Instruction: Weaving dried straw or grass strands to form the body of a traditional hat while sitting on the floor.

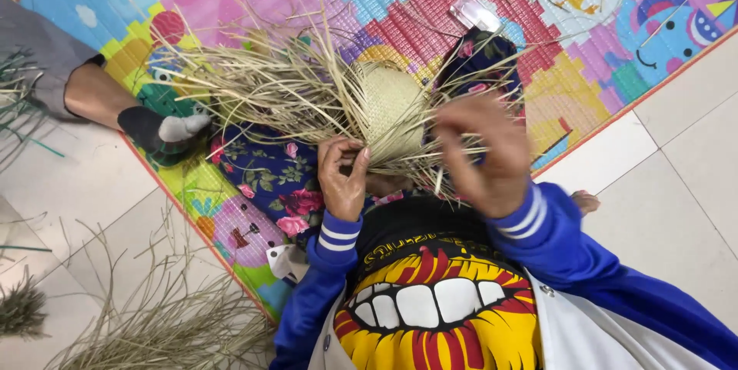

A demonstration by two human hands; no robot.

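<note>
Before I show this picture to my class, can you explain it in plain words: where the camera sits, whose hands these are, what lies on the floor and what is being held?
There is one picture, taken by a camera worn on a person's head and looking down at their own lap. No machine is at work, only two bare hands in blue sleeves. The left hand pinches pale straw strands at the edge of a half-woven straw piece, whose loose ends fan out all around. The right hand is raised beside it, blurred, with thin strands between its fingers. Beneath lies a colourful play mat on a tiled floor. More loose straw lies at lower left. At left is another person's socked foot.
</note>
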